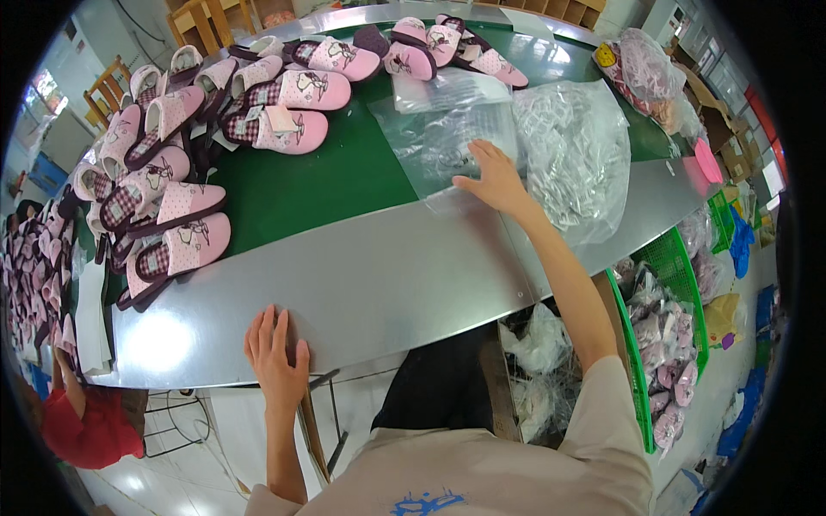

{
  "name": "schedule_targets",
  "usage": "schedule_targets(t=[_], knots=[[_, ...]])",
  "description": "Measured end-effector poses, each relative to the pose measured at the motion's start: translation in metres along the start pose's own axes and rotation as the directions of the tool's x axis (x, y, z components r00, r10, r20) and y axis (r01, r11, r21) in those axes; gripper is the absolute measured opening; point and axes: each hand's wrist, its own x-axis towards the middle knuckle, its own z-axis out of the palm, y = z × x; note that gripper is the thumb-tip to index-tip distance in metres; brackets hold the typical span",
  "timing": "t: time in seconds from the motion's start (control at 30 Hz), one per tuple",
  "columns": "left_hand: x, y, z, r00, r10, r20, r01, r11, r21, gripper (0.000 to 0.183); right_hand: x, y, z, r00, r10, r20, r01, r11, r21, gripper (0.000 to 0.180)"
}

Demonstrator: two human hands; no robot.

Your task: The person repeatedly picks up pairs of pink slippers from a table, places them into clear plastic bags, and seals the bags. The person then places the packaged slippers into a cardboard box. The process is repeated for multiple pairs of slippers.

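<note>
My left hand (pixel 279 355) rests, fingers spread, on the front edge of the metal tabletop (pixel 387 271), holding nothing. My right hand (pixel 493 174) reaches forward over a stack of clear plastic bags (pixel 464 132), with thumb and fingers apart; whether a fingertip touches the top bag I cannot tell. Just right of that hand lies a large clear bag (pixel 571 155) full of small white pieces, too fine to make out. Pink cartoon-print slippers (pixel 293 132) with dark checked linings lie in heaps on the left. More pink slippers (pixel 413 58) sit behind the bags.
A green belt (pixel 310 187) runs along the table. Another filled plastic bag (pixel 645 77) stands at far right. Below the right edge, a green plastic basket (pixel 690 303) holds bagged slippers. A cardboard box (pixel 506 387) of crumpled plastic is beside my legs. A person in red (pixel 93 426) sits at left.
</note>
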Motion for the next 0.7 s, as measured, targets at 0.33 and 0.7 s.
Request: schedule_targets(t=[0.33, 0.7], knots=[[-0.003, 0.000, 0.011, 0.998, -0.031, -0.063, 0.036, 0.996, 0.081, 0.061, 0.065, 0.016, 0.066, 0.985, -0.164, -0.054, 0.145, 0.955, -0.260, 0.032], [-0.005, -0.001, 0.009, 0.996, -0.021, -0.082, 0.026, 0.998, 0.057, 0.061, 0.015, -0.113, -0.026, 0.968, -0.123, 0.218, 0.120, 0.992, 0.026, 0.032]])
